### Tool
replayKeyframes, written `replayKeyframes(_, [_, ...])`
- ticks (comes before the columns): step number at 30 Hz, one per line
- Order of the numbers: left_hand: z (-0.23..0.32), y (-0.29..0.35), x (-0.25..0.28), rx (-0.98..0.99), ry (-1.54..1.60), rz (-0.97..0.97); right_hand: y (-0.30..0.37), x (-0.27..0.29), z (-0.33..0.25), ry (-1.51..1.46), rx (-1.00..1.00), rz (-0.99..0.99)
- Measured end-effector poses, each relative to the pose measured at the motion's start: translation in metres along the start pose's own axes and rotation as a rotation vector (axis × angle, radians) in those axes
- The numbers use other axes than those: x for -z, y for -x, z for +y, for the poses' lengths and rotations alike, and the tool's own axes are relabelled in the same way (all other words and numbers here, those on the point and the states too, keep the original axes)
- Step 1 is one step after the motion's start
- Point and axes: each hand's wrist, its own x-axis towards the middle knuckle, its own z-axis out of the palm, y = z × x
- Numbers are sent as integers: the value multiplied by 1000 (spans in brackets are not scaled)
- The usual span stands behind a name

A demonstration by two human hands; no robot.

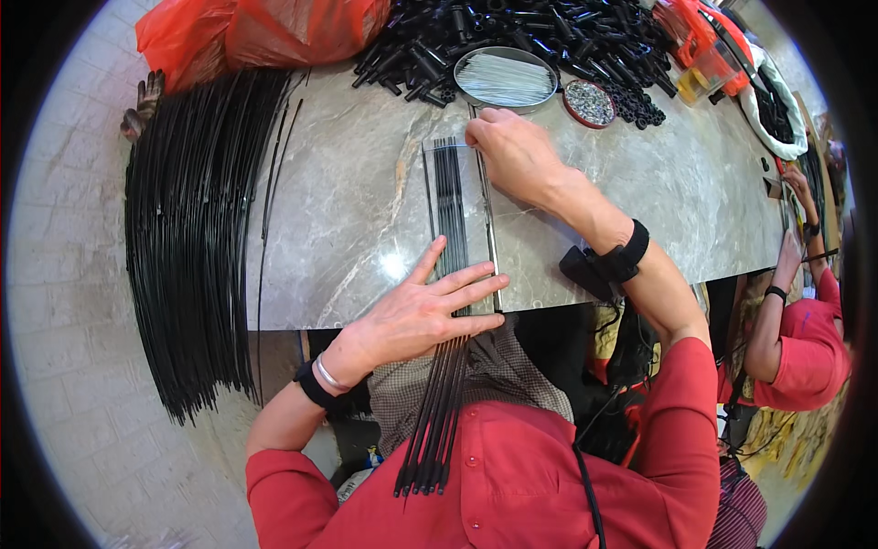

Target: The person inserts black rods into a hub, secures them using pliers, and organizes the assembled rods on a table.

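Several thin black rods lie side by side across the table edge, their near ends over my lap. My left hand rests flat on them with fingers spread, holding nothing. At their far ends, my right hand is closed in a pinch. A thin silvery wire runs from its fingertips across the rod ends; whether it passes through them is too small to tell. Just right of the rods, a long narrow metal bar lies on the table, partly under my left fingertips.
A large bundle of black rods hangs over the marbled table's left edge. Beyond my right hand are a dish of silvery wires, a small dish of tiny parts and heaped black tubes. Another person works at right.
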Motion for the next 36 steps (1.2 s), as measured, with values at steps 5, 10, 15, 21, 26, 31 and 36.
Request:
replayKeyframes(5, [1,-1,-3,15,47,10,0,1,6,-72,-2,-2])
replayKeyframes(10, [5,-1,-2,75,-1,13,1,5,4,-55,-2,-19])
replayKeyframes(15, [3,-1,-2,54,22,4,2,5,5,-54,7,-20])
replayKeyframes(21, [2,-2,-1,39,17,-3,1,10,3,35,78,15])
replayKeyframes(26, [3,-1,-1,44,29,-1,2,6,4,4,52,-9])
replayKeyframes(31, [2,-2,-2,46,41,1,0,4,10,-116,-2,-29])
replayKeyframes(36, [2,-1,1,42,14,-5,-1,7,11,-112,-14,-68])
